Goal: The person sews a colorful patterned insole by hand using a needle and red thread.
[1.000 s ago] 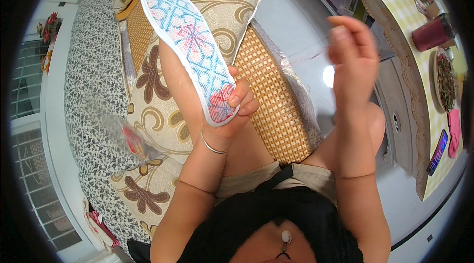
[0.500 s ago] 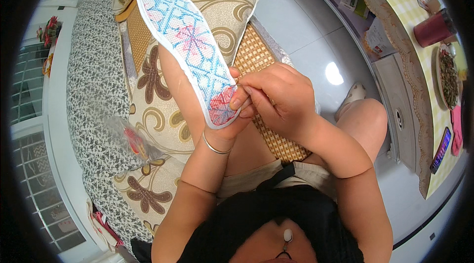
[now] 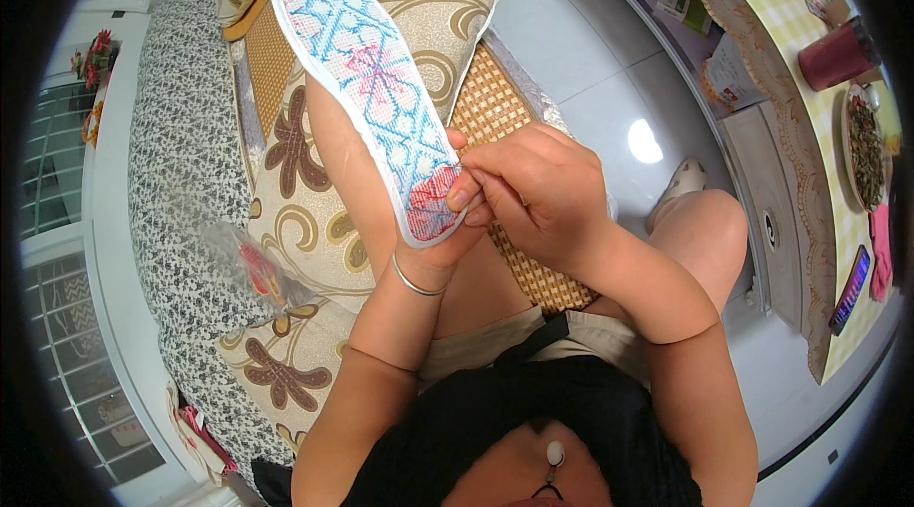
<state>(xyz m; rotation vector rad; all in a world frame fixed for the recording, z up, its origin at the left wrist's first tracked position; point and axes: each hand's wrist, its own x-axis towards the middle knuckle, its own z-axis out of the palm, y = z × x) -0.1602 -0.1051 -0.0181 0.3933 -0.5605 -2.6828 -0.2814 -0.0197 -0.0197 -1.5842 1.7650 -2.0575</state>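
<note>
A white-edged shoe insole [image 3: 371, 88] with a blue and red stitched pattern is held tilted over my bare leg. My left hand [image 3: 452, 231] grips its lower end from beneath, the thumb lying over the red stitched part. A metal bangle circles that wrist. At the insole's right edge, my right hand [image 3: 543, 183] is closed in a pinch, its thumb and forefinger close to the left thumb. What sits in that pinch is too small to make out; a needle or thread cannot be told apart here.
On the patterned sofa cover at left lies a clear plastic bag [image 3: 255, 269] with red and yellow contents. A patterned cushion [image 3: 438, 21] is behind the insole. The checked table at right bears a dark red cup [image 3: 838, 55], a plate of food [image 3: 864, 150] and a phone [image 3: 850, 290].
The insole has tilted and shifted slightly to the right, its far end higher in view. My right fingertips have drawn closer together at its edge.
</note>
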